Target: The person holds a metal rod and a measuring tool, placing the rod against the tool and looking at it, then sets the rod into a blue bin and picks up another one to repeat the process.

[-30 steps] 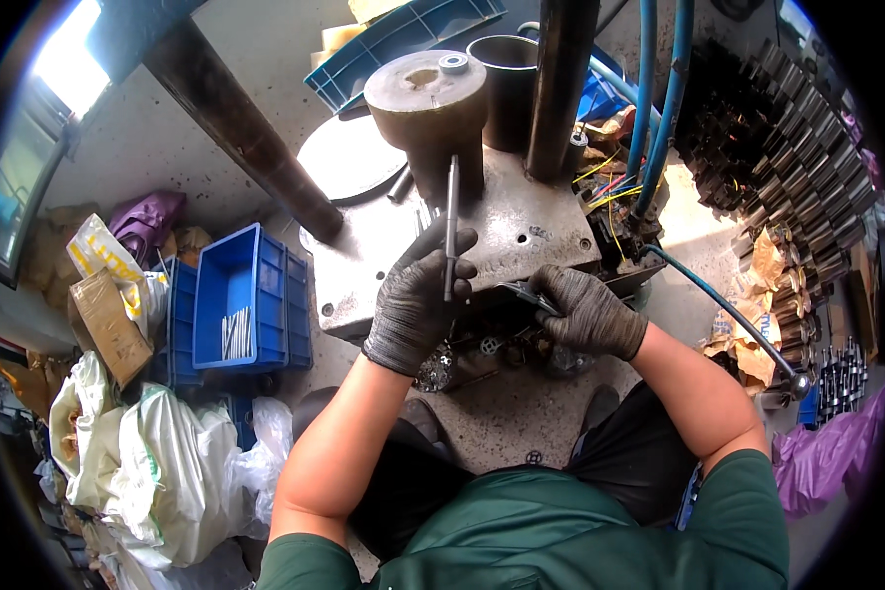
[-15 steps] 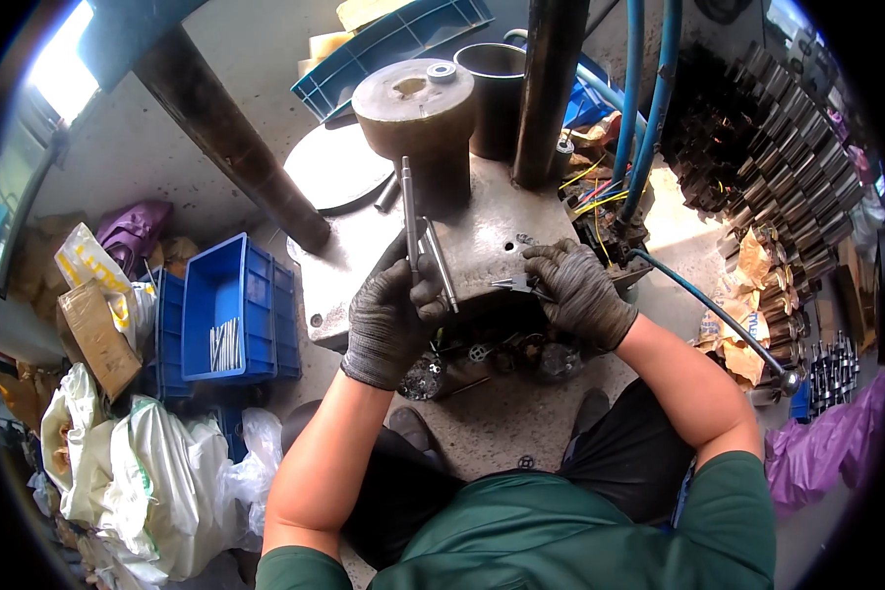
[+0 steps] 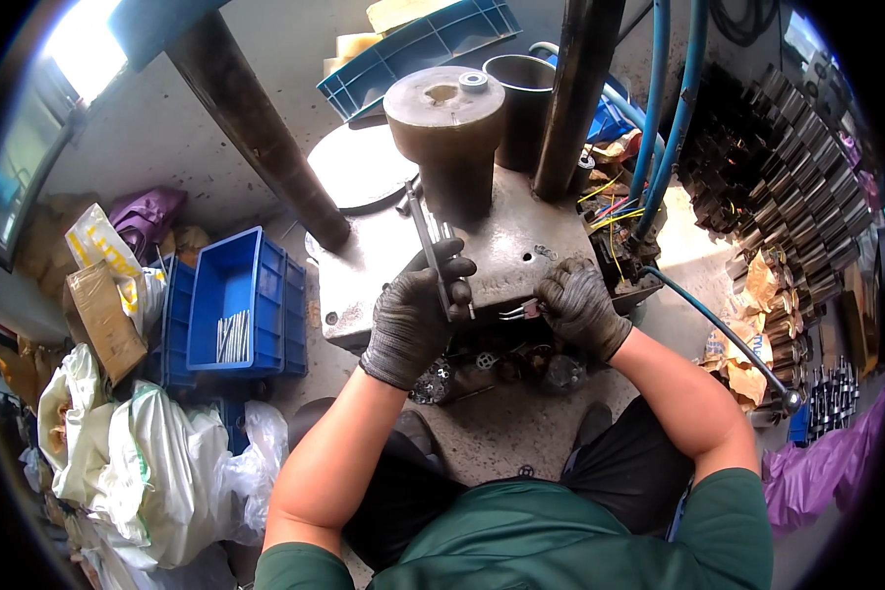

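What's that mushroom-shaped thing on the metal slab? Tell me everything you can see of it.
The mushroom-shaped post looks like solid metal, dull grey-brown and stained. A wide, round head tops a narrower, darker stem that stands upright on the slab. The flat top has a shallow-looking, uneven hollow near its middle; a small, shiny ring lies near its far right edge. The left hand, gloved, is in front of the post and does not seem to touch it.
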`<state>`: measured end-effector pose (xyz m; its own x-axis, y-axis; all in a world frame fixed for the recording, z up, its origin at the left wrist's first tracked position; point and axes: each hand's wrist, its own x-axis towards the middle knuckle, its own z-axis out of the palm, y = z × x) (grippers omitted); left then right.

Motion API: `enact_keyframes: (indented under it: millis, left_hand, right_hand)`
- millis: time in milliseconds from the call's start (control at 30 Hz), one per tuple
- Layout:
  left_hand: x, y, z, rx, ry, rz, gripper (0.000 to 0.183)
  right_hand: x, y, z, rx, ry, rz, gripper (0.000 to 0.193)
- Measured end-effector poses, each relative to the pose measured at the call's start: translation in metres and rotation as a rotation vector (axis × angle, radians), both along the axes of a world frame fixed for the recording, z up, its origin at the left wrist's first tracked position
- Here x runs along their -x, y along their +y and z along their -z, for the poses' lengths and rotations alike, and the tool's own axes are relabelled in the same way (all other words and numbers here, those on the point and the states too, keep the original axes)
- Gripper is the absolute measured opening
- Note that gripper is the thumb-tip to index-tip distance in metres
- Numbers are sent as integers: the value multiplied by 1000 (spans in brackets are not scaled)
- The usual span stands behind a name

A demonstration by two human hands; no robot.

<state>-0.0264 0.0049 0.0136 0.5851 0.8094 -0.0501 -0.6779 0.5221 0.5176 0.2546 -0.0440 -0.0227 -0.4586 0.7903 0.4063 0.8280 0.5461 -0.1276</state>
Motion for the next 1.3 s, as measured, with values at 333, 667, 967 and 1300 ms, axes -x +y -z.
enact_keyframes:
  millis: [333,667,967,1300]
  left_hand:
    - [-21,-14,-1,-231,474,-79,32]
    - [-52,-29,6,-294,679,-8,17]
    - [-37,-14,-1,-105,622,-85,16]
    - [-29,-10,1,-20,526,-151,13]
  right_hand:
    - [32,-14,-17,435,1291,122,16]
    - [53,-22,-42,594,1508,108,20]
    - [25,-29,-54,896,1290,70,74]
    - [24,-24,-65,-85,252,31,54]
